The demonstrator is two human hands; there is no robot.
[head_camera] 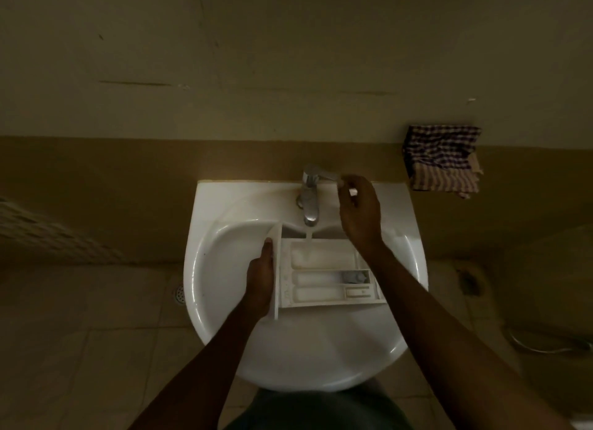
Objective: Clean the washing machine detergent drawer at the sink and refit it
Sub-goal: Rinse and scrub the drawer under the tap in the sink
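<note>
Now the drawer (327, 275) lies in the sink (224, 317) under the running tap (309, 201), with bare basin at 6 o'clock. Fingers of the left hand (261, 282) grasp its 9 o'clock edge; those of the right hand (359, 211) pinch the lever (327, 174).

The single head-worn camera is looking steeply down from close above the washbasin (224, 349), facing the wall (288, 60), with floor tiles (80, 349) showing at both sides.

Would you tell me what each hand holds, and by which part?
The left hand grips the detergent drawer by its front panel; the right hand is at the end of the tap lever, grip unclear.
</note>
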